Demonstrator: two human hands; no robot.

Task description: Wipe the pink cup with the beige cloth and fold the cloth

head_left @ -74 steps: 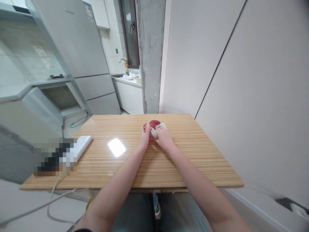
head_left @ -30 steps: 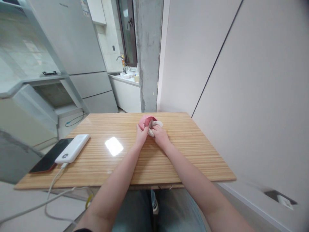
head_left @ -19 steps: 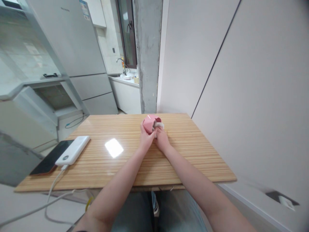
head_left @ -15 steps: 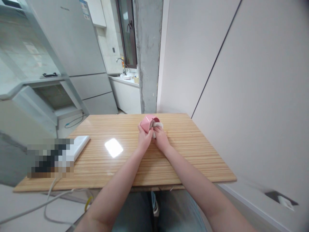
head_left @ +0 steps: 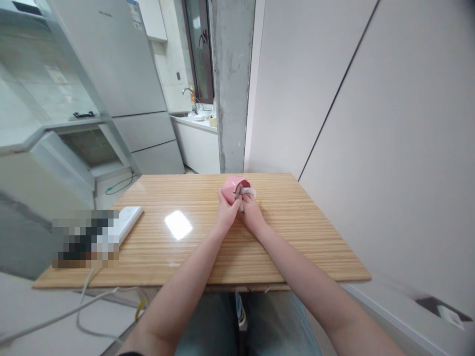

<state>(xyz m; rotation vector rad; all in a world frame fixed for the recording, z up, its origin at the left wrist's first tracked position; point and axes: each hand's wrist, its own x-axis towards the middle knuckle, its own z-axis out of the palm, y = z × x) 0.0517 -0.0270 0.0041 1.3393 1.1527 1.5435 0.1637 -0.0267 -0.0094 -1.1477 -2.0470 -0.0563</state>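
A glossy pink faceted container [head_left: 230, 187] is tilted on its side over the far part of the wooden table [head_left: 297, 232], its mouth facing right and toward me. My left hand [head_left: 227, 212] grips it from the left, fingers wrapped around its wall and thumb near the rim. Bunched at the opening is a whitish-grey cloth [head_left: 249, 191], partly inside the container. My right hand [head_left: 253, 213] is closed on that cloth at the mouth. Its fingertips are partly hidden by the cloth and my left thumb.
On the table's left side lies a white slab-like object [head_left: 130, 217], partly pixelated, with a cable [head_left: 86, 287] running off the front edge. A concrete pillar [head_left: 233, 89] and a white panelled wall [head_left: 315, 74] stand beyond. A fridge [head_left: 111, 64] stands back left.
My view has shifted slightly, so everything sits a little further right. The container's mouth shows a bit more, and both hands keep their hold on the container and cloth.
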